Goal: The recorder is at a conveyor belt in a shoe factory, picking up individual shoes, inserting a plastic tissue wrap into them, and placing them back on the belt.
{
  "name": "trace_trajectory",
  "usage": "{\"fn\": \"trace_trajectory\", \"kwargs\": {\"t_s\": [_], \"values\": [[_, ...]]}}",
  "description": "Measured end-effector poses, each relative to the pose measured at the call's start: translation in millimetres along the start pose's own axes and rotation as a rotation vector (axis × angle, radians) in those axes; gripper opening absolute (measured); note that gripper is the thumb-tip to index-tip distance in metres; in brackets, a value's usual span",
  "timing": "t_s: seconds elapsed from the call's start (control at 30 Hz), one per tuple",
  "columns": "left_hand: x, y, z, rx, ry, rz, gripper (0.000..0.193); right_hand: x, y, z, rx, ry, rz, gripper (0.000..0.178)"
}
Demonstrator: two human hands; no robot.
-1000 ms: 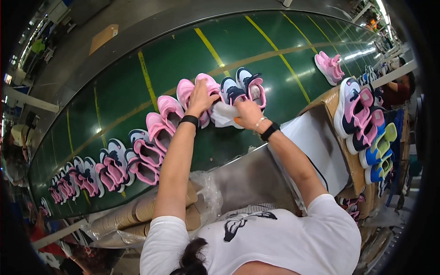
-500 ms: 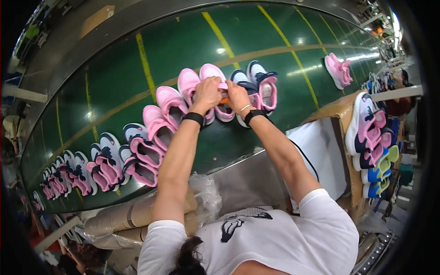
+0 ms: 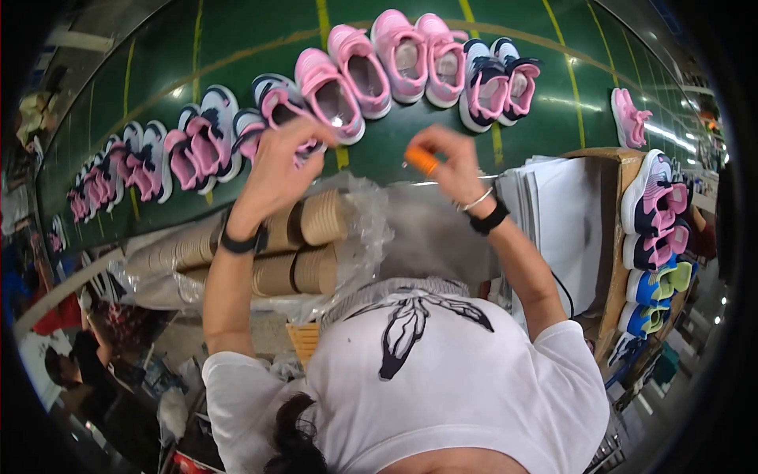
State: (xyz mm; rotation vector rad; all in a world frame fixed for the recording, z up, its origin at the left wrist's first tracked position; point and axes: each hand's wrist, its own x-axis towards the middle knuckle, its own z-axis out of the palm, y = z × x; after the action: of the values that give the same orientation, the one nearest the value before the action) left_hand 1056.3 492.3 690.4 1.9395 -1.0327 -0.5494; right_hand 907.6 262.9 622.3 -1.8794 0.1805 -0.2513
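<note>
Head view, landmark = pink pair with pale stuffing point(image 3: 428, 55) at mid-row on the green belt point(image 3: 545, 142).

Left hand point(image 3: 286, 162): left of landmark and nearer the body, blurred. Thumb well apart from fingers, nothing visible in between. It overlaps the pink-navy pair point(image 3: 276, 93); can't tell if it's touching.

Right hand point(image 3: 450, 158): body side of landmark, slightly right, clear of the shoes. Fingers curled, blurred. Orange piece point(image 3: 422, 160) at the thumb; can't tell if it's worn or gripped, so can't call that grip.

Shoes: second pink pair point(image 3: 355, 63) just left of landmark, dark insides showing; navy-white pair point(image 3: 486, 79) just right. Wrapped brown bundle point(image 3: 320, 217) left and bodyward; white sheets point(image 3: 572, 229) right and bodyward.

My read: in between handling steps, no shoe in either hand. Any grasp from here calls for picking one shoe, clearing its neighbours and closing the left fingers.
</note>
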Motion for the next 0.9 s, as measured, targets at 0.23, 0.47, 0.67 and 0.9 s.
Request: {"fn": "trace_trajectory", "kwargs": {"t_s": [0.23,0.47,0.67,0.9], "values": [[-121,-2,63,0.349,-0.151,-0.039,0.075,-76,-13,136,0.355,-0.359,0.237,0.01],[-133,6,60,0.347,-0.045,-0.034,0.073,-109,-50,64,0.451,-0.112,0.237,0.009],[-116,74,83,-0.528,-0.786,-0.216,0.053,-155,-90,-57,0.151,-0.506,-0.152,0.016],[-118,84,129,-0.903,-0.578,-0.372,0.043,-229,5,-203,-1.05,0.301,-0.171,0.033]]}}
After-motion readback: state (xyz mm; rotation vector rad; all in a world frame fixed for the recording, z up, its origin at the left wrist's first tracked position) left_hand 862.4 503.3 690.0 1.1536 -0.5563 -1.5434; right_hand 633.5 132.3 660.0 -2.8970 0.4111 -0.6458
